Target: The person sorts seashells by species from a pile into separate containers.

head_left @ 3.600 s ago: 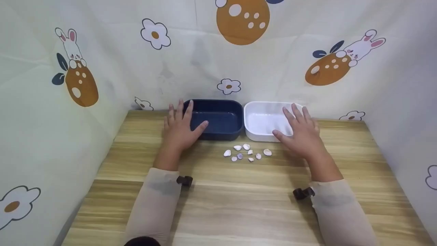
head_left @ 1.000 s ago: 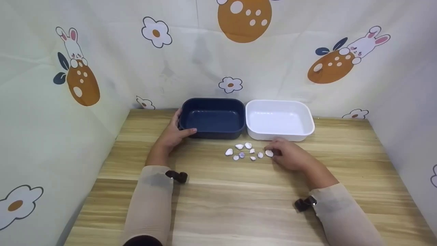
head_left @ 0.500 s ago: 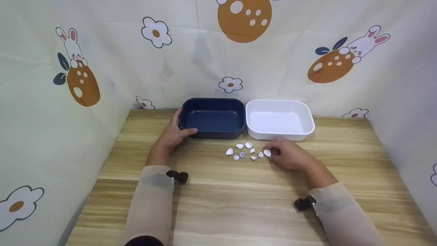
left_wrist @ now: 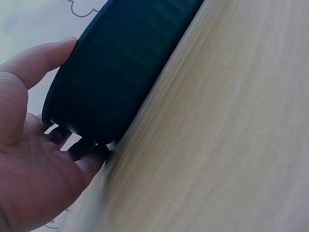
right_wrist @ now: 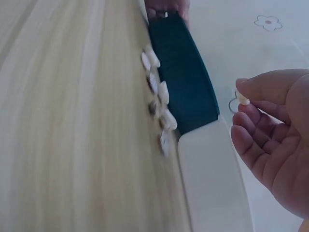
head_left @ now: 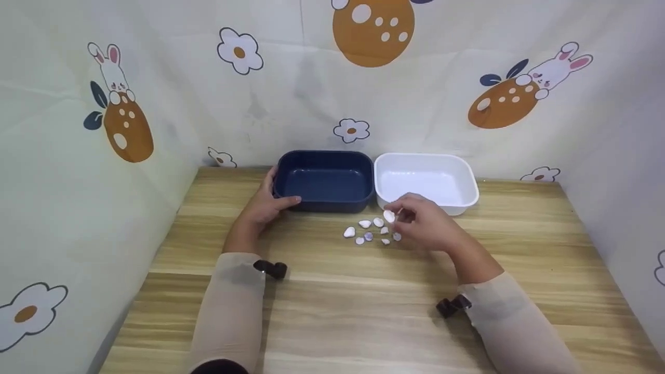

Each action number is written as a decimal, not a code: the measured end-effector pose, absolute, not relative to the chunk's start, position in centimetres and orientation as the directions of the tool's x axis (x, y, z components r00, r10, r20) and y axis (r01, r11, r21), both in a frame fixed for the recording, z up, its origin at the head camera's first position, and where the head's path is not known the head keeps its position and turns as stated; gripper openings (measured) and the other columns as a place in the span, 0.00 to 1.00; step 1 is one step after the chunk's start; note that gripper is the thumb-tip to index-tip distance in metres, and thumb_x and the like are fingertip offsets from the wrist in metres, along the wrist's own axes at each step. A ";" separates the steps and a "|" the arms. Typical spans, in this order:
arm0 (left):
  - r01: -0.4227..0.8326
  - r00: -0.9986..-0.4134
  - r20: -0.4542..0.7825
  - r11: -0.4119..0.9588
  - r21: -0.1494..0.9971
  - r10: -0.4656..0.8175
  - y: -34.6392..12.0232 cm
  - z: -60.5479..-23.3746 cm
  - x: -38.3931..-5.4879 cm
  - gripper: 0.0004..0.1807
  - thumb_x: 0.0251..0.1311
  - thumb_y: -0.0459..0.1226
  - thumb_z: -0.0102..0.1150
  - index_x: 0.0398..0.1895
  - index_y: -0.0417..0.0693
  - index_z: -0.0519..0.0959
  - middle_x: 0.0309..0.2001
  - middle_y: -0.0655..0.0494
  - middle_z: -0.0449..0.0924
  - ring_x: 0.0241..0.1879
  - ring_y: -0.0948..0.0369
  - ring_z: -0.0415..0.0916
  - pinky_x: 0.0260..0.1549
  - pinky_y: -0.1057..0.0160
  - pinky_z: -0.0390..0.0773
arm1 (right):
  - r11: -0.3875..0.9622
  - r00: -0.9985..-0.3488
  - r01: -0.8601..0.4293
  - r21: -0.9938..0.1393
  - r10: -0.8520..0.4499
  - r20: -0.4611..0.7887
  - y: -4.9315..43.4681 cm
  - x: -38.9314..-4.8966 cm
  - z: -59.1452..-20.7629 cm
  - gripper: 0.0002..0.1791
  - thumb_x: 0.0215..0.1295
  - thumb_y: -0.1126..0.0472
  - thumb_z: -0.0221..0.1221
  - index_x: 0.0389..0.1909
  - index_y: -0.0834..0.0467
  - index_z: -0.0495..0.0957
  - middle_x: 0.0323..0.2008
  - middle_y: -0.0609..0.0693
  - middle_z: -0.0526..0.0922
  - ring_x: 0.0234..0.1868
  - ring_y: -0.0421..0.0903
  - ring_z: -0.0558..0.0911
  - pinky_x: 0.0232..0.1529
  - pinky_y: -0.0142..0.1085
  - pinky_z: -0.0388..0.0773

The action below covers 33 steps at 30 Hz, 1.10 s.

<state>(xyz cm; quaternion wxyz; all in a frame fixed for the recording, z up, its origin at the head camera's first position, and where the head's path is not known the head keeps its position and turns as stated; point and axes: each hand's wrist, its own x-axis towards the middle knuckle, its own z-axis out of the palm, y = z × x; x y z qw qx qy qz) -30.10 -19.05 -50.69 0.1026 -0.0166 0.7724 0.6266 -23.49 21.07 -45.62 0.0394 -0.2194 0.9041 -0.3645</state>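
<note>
My right hand point(head_left: 427, 224) pinching a white shell point(head_left: 389, 216), more little shells point(head_left: 364, 224) below it on the table point(head_left: 332, 296), the white box point(head_left: 434, 181) just behind my pinch, the dark blue box point(head_left: 326, 183) farther left, my left hand point(head_left: 261, 205) wrapped around its end

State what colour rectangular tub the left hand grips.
A dark blue tub, clearest in the head view.

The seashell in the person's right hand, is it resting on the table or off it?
Off it: in the right wrist view, the right hand pinches the seashell clear of the wooden tabletop.
</note>
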 end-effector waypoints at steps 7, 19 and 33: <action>-0.174 -0.975 -0.199 0.213 0.961 0.100 -19.1 -50.8 -30.2 0.68 0.57 0.41 0.80 0.90 0.65 0.39 0.90 0.52 0.38 0.88 0.50 0.39 0.87 0.48 0.38 | 0.613 -0.901 -0.382 -0.692 -0.412 0.132 18.5 -25.6 -44.1 0.20 0.65 0.64 0.71 0.58 0.56 0.87 0.49 0.53 0.86 0.44 0.46 0.85 0.51 0.41 0.83; -0.162 -0.977 -0.189 0.228 0.960 0.100 -19.2 -50.6 -30.0 0.67 0.58 0.42 0.79 0.90 0.65 0.39 0.90 0.54 0.36 0.88 0.52 0.35 0.87 0.49 0.39 | 0.602 -0.929 -0.293 -0.743 -0.364 0.071 13.6 -30.1 -43.7 0.22 0.69 0.61 0.68 0.62 0.58 0.85 0.51 0.56 0.84 0.50 0.50 0.82 0.53 0.41 0.79; -0.166 -0.976 -0.191 0.208 0.964 0.105 -19.0 -50.5 -30.0 0.67 0.58 0.41 0.79 0.89 0.67 0.39 0.90 0.54 0.35 0.88 0.51 0.36 0.86 0.48 0.46 | 0.589 -0.948 -0.227 -0.776 -0.316 0.038 11.6 -31.5 -44.8 0.22 0.68 0.59 0.69 0.62 0.59 0.85 0.53 0.57 0.85 0.52 0.51 0.82 0.56 0.43 0.81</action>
